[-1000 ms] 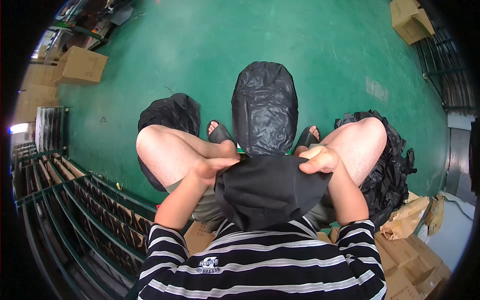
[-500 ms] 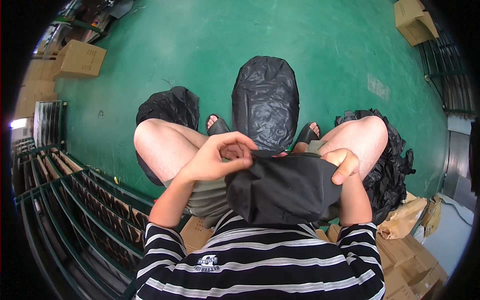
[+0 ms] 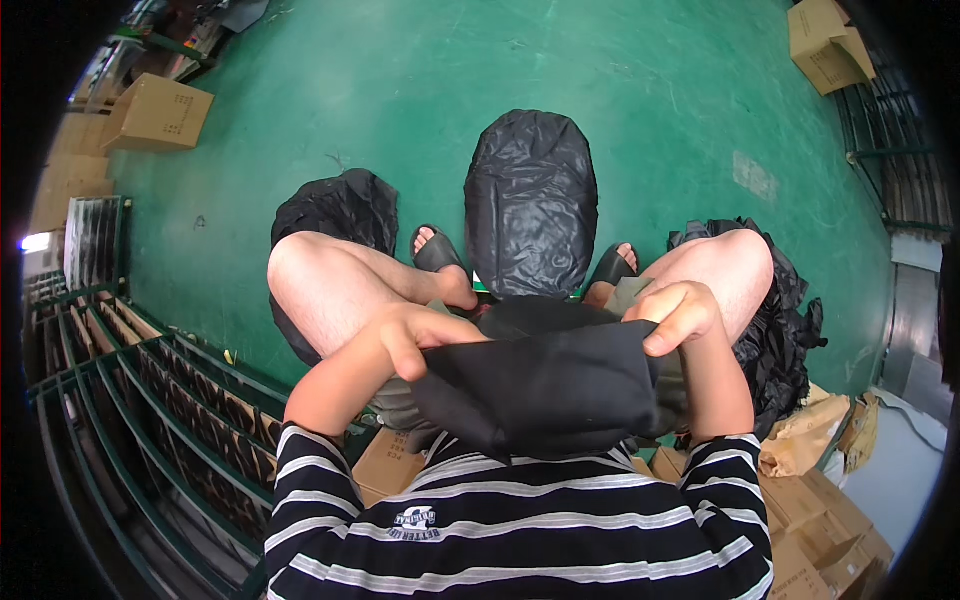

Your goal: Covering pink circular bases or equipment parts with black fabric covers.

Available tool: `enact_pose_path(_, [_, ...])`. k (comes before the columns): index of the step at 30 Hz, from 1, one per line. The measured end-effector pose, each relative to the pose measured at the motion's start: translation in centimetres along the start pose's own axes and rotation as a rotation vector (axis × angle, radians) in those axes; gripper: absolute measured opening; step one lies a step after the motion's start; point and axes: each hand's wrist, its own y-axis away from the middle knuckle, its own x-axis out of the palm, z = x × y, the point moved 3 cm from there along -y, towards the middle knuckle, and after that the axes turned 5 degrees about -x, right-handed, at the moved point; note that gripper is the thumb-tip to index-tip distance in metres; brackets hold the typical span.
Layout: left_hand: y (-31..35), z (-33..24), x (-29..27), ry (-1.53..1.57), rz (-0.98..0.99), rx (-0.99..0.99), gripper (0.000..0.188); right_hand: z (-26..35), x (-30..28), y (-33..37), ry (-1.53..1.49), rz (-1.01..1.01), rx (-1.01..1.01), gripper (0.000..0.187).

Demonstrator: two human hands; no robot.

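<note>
In my lap I hold a black cloth cover [image 3: 540,395], pouch-shaped, with its mouth spread wide. My left hand [image 3: 420,332] is closed on its left rim, the thumb outside and the fingers hidden inside. On the right rim, my right hand [image 3: 680,312] grips the cloth between thumb and fingers. Between my feet, just beyond the cover, lies a long rounded bundle [image 3: 530,200] wrapped in wrinkled, shiny black material. A strip of green and white shows at its near end.
Crumpled black material [image 3: 345,212] lies by my left knee, and another black heap [image 3: 785,320] by my right. Green metal racks [image 3: 180,400] stand at the left. Cardboard boxes sit at the far left [image 3: 165,112], far right [image 3: 825,45] and near right [image 3: 810,520]. The floor [image 3: 660,120] is green.
My left hand has moved left and down, from pinching the cover's edge to gripping its rim. The mouth is now stretched wider. My right hand stays on the right rim.
</note>
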Motion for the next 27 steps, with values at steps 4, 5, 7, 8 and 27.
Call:
enact_pose_path(4, [0.3,-4.5,0.9,0.91,-0.312,-0.487,0.035,-0.7,-1.2,0.1,-0.036,-0.023,0.163,0.014])
enact_pose_path(5, [0.3,-5.8,0.8,1.135,-0.386,-0.617,0.035,-0.6,-2.0,0.4,-0.027,0.065,0.222,0.017])
enact_pose_path(7, [0.0,-8.3,1.6,1.583,-0.541,-0.875,0.033,-0.6,-2.2,1.0,-0.019,0.149,0.283,0.021])
enact_pose_path(8, [-1.3,-8.9,2.6,1.803,-0.616,-1.012,0.032,-0.5,-1.7,1.3,-0.049,0.181,0.217,0.025])
enact_pose_path(27, [-1.6,-8.9,2.1,-0.065,-0.139,-0.43,0.034,5.4,3.3,-0.4,0.083,0.607,0.089,0.035])
